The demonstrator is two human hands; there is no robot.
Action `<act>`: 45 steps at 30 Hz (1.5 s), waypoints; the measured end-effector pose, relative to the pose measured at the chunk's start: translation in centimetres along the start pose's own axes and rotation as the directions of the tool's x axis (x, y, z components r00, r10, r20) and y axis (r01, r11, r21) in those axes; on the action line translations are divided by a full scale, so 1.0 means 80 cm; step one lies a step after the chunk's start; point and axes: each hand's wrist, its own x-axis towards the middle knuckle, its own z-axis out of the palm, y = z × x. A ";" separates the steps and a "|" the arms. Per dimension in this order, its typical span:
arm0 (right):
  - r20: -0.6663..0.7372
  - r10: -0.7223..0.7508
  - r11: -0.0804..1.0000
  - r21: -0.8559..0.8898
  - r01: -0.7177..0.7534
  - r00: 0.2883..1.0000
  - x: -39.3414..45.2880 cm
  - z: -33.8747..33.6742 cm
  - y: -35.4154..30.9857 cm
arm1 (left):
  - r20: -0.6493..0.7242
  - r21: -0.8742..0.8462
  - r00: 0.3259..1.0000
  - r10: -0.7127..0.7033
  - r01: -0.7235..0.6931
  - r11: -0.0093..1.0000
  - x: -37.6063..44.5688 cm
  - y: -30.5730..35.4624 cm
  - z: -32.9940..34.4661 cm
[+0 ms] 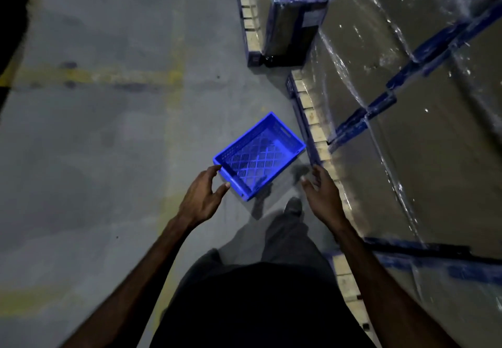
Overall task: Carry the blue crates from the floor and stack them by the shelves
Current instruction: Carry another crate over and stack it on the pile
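Neither grip holds anything: we see our left hand and right hand spread, fingers relaxed. Between and just beyond them, a blue crate sits on the floor, nearest our left fingertips. Wrapped pallets stand just right of our right hand.

Open grey floor spreads wide to the left of the blue crate, giving free passage there. On the right, wrapped pallet loads on the shelves wall off that side, leaving only a narrow strip beside the crate's right edge. The crate's top is uncovered.
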 end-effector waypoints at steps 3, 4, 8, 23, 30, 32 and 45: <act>0.067 -0.023 0.998 -0.057 0.026 0.998 0.088 -0.013 0.002 | -0.035 -0.016 0.998 -0.060 0.059 0.998 0.050 0.017 0.019; 0.096 -0.028 0.998 -0.058 0.034 0.995 0.116 -0.017 0.003 | -0.048 -0.023 0.995 -0.083 0.081 0.996 0.063 0.023 0.026; 0.207 -0.055 0.987 -0.134 0.084 0.977 0.248 -0.039 -0.003 | -0.116 -0.072 0.965 -0.234 0.227 0.971 0.129 0.052 0.058; 0.490 0.057 0.906 -0.392 0.162 0.870 0.629 0.056 0.076 | -0.029 -0.177 0.800 -0.600 0.586 0.791 0.362 -0.041 0.232; 0.460 0.185 0.867 -0.492 0.076 0.868 0.769 0.176 0.224 | -0.010 -0.251 0.739 -0.674 0.651 0.717 0.474 -0.200 0.343; 0.446 0.223 0.849 -0.525 0.052 0.867 0.802 0.203 0.270 | -0.029 -0.281 0.705 -0.709 0.675 0.682 0.494 -0.245 0.377; 0.395 0.312 0.863 -0.499 -0.084 0.864 0.878 0.274 0.408 | 0.123 -0.699 0.313 -0.942 0.701 0.141 0.500 -0.401 0.518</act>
